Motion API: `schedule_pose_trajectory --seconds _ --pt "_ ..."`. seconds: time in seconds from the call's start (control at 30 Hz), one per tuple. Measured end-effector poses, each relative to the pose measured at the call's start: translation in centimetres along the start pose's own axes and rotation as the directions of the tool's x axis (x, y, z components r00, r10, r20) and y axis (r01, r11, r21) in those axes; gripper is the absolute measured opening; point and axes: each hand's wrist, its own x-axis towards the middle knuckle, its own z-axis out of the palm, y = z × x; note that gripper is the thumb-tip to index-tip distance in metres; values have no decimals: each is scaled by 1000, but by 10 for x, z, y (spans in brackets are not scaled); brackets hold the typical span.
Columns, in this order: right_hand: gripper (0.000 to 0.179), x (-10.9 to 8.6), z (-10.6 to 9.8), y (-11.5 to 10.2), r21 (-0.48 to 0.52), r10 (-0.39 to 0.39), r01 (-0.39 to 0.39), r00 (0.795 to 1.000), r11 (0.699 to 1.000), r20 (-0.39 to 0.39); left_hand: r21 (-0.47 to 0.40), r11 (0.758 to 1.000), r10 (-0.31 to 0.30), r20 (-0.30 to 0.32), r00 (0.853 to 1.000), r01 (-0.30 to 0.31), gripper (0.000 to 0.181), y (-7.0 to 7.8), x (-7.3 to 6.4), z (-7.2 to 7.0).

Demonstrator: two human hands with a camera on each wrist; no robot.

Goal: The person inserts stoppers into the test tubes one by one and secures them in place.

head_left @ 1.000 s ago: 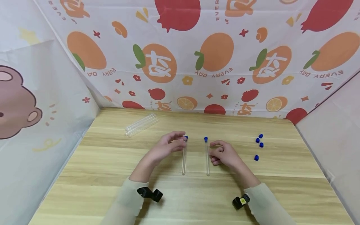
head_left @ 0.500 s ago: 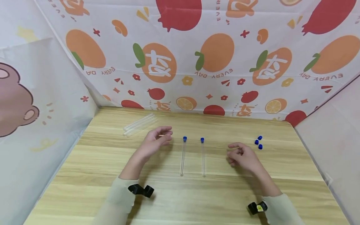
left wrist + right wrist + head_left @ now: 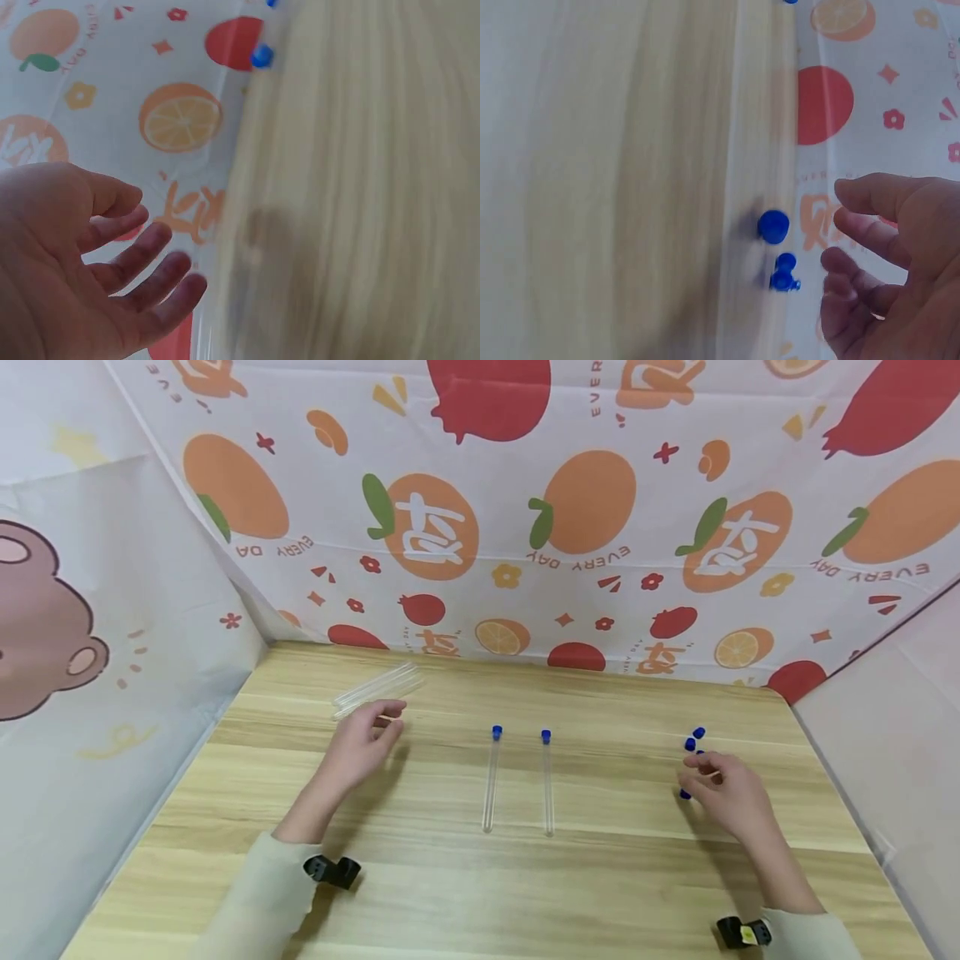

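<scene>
Two clear test tubes with blue caps lie side by side mid-table, a left one (image 3: 491,785) and a right one (image 3: 548,789), cap ends away from me. My left hand (image 3: 367,739) hovers at the near side of a bundle of uncapped clear tubes (image 3: 382,683), partly covering it; its fingers are loosely bent around nothing (image 3: 97,262). Over at the right, my right hand (image 3: 727,789) is above several loose blue caps (image 3: 690,744). One nearer cap (image 3: 685,794) shows just below its fingertips. In the right wrist view the fingers are apart from the nearest cap (image 3: 773,226).
The wood-grain table (image 3: 450,893) meets a fruit-print cloth (image 3: 510,527) at the back. Pale sheeting (image 3: 172,568) with a bear print hangs on the left, and a plain pale panel (image 3: 892,718) stands on the right. Black cameras are strapped at both sleeves.
Both hands have left the two capped tubes and moved outward: the left toward the tube bundle, the right to the loose caps. The capped tubes stay on the table.
</scene>
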Motion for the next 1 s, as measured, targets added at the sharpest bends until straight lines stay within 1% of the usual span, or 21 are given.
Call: schedule_pose_trajectory --seconds 0.07,0.1,0.2,0.27,0.33,0.5,0.73,0.8,0.87,1.0 --pt "34 -1 -1 4 -24 -22 22 1000 999 -1 112 993 36 -28 999 -32 33 -4 2 -3" --pt "36 -1 -1 6 -33 -35 35 999 999 4 172 984 55 -42 998 -47 33 -6 3 -4" --pt "44 -1 0 9 -42 -59 61 998 997 29 323 945 81 -76 994 -53 33 -12 7 -8" --pt "47 -2 1 9 -36 -59 61 997 997 54 391 919 79 -81 994 -42 33 -16 10 -10" --pt "48 -2 2 9 -21 -48 49 996 999 80 438 899 67 -70 995 -30 34 -19 12 -12" --pt "46 -2 8 10 -4 -29 29 993 1000 112 513 857 72 -33 997 -45 35 -22 17 -15" --pt "41 -1 15 17 -29 -56 59 993 998 105 606 793 69 16 997 -65 35 -30 24 -11" --pt "40 0 16 18 -39 -51 55 993 998 108 621 781 75 10 997 -65 34 -32 25 -9" --pt "38 1 16 17 -45 -45 50 992 998 121 627 776 87 -3 996 -66 32 -33 25 -8" --pt "32 4 17 15 -51 -41 49 990 998 137 632 772 107 -21 994 -69 28 -33 26 -5"
